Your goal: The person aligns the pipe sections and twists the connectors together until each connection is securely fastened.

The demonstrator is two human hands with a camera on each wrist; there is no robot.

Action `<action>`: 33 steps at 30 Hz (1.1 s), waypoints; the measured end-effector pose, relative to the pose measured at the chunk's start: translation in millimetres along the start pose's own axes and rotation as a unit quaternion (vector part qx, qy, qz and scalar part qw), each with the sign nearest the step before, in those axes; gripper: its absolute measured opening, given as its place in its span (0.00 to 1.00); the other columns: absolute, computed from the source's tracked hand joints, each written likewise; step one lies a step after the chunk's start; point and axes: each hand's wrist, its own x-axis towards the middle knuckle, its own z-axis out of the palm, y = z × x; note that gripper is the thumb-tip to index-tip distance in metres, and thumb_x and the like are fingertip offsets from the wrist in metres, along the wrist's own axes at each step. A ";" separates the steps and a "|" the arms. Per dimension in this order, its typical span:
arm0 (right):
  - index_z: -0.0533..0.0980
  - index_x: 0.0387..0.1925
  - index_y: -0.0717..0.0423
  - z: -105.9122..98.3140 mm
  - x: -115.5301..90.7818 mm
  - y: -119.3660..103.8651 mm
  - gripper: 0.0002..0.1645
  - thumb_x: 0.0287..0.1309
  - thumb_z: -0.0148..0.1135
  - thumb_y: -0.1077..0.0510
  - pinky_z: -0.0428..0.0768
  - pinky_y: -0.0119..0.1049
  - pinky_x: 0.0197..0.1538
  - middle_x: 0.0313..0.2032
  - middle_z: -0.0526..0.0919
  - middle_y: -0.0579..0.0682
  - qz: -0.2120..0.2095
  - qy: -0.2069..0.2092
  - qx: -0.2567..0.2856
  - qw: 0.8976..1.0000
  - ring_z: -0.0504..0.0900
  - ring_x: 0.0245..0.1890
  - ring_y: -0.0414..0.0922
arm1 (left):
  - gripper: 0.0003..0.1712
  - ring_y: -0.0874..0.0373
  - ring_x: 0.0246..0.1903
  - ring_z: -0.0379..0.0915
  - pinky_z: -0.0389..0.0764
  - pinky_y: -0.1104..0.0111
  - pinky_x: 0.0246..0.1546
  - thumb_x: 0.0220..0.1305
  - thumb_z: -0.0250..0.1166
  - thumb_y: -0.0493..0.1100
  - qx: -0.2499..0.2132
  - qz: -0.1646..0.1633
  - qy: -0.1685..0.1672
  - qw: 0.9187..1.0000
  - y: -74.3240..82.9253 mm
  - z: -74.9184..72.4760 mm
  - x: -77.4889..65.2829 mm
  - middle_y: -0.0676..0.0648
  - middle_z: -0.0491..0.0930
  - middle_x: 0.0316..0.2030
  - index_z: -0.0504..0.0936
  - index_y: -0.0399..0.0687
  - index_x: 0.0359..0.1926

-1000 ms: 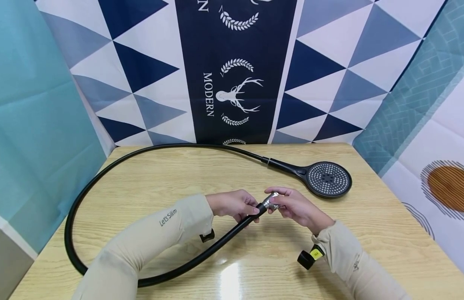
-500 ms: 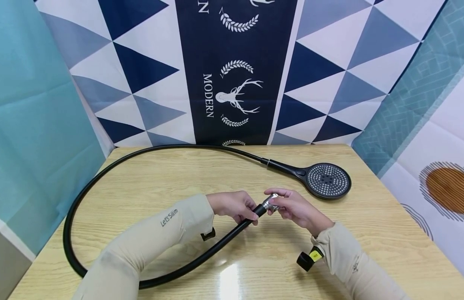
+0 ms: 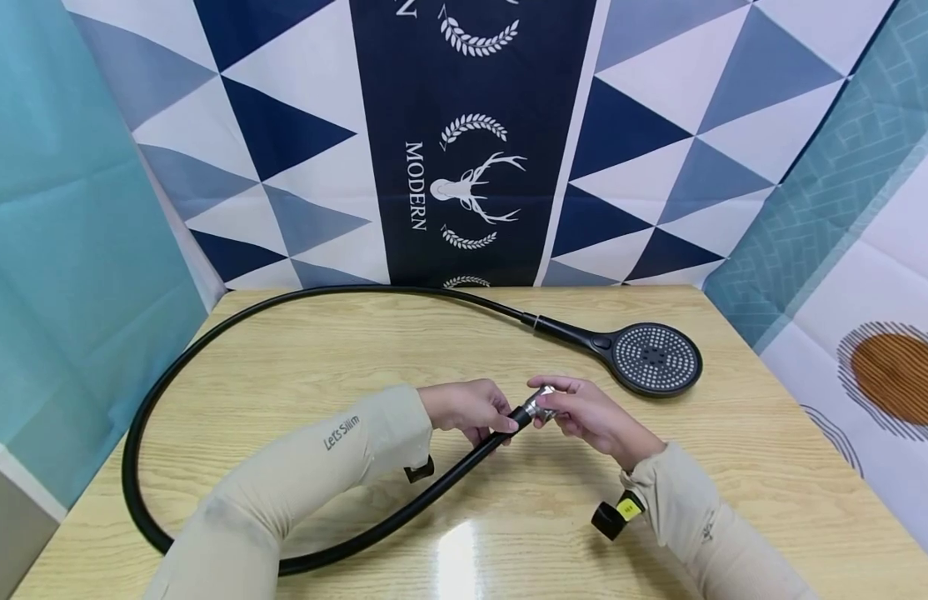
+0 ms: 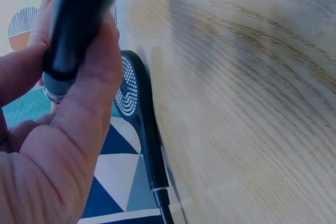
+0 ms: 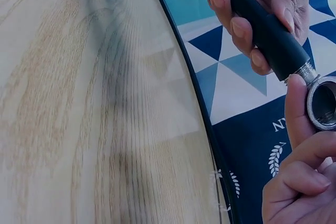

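Observation:
My left hand (image 3: 471, 408) grips the end of a black shower hose (image 3: 434, 492) between thumb and fingers. With thumb and fingers, my right hand (image 3: 591, 417) pinches a silver metal connector (image 3: 541, 402) at that hose end. In the right wrist view, the connector's wide round opening (image 5: 323, 103) faces the camera. Bare screw threads (image 5: 304, 71) show between it and the hose's black end sleeve (image 5: 281, 51). The hose loops left and back across the table to a black handheld shower head (image 3: 654, 358), lying with its spray face up.
The wooden table (image 3: 344, 358) carries the hose loop, which runs close to its left and back edges. A patterned cloth (image 3: 291, 142) hangs behind the table. Small black cameras are strapped at both wrists, one bearing a yellow label (image 3: 630, 506).
Both hands keep their hold on the hose and connector, with barely any shift. The head view has moved slightly. The shower head stays where it lies.

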 end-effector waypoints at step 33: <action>0.66 0.58 0.72 -4.7 -1.3 6.4 0.26 0.61 0.56 0.63 0.58 0.22 0.19 0.24 0.83 0.47 -0.001 -0.016 -0.026 1.000 0.64 0.14 0.31 | 0.15 0.59 0.21 0.77 0.79 0.69 0.28 0.71 0.53 0.34 -0.034 0.045 -0.039 0.998 -14.2 0.2 1.9 0.35 0.81 0.41 0.75 0.24 0.50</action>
